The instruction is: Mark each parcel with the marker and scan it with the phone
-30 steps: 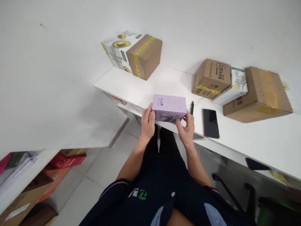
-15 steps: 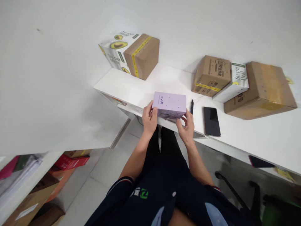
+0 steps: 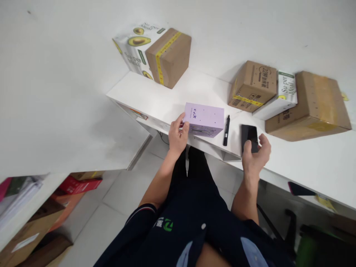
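A light purple box [image 3: 205, 115] with small dark dots and a tree drawing on its near side stands at the desk's front edge. My left hand [image 3: 178, 135] grips its left end, thumb on the near side. Further right, my right hand [image 3: 256, 155] hovers over or touches a dark phone [image 3: 250, 133] lying flat on the desk. Its thumb and fingers are apart, and they hide the phone's near end; contact is hard to judge. Between box and phone lies a black marker pen [image 3: 226, 130].
At the back left of the white desk [image 3: 155, 100] stand a brown carton [image 3: 174, 61] and an avocado-printed box [image 3: 133, 48]. Several more cartons [image 3: 254, 85] stand at the back right. Below the desktop, a shelf holds another dark device [image 3: 301, 188].
My right hand has left the box's right end and moved right to the phone. My left hand stays on the box. The whole marker now shows.
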Motion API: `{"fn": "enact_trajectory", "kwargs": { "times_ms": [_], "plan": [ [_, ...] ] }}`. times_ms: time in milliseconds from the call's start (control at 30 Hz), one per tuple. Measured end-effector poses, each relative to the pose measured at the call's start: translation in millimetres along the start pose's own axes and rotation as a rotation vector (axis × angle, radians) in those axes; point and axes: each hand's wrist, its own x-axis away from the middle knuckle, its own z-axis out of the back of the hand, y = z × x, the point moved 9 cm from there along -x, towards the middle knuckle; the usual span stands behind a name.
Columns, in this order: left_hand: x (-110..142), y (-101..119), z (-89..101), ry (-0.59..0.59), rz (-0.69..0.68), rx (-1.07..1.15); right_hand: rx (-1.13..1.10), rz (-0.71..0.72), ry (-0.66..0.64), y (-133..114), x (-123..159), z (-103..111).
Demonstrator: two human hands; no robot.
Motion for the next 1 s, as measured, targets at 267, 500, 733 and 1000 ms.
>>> {"fn": "enact_trajectory", "kwargs": {
  "times_ms": [267, 500, 733, 1000],
  "plan": [
    [0, 3, -10.7, -0.035, -0.012, -0.089, 0.408, -0.252, -0.356, 35, 9, -16],
    [0, 3, -11.0, -0.026, -0.036, -0.124, 0.540, -0.310, -0.492, 35, 9, -17],
    [-3, 2, -22.9, -0.017, -0.043, -0.144, 0.562, -0.267, -0.519, 35, -2, -18],
    [-3, -3, -24.0, -0.078, -0.024, -0.073, 0.069, -0.492, -0.351, 70, -3, -2]
  ]
}}
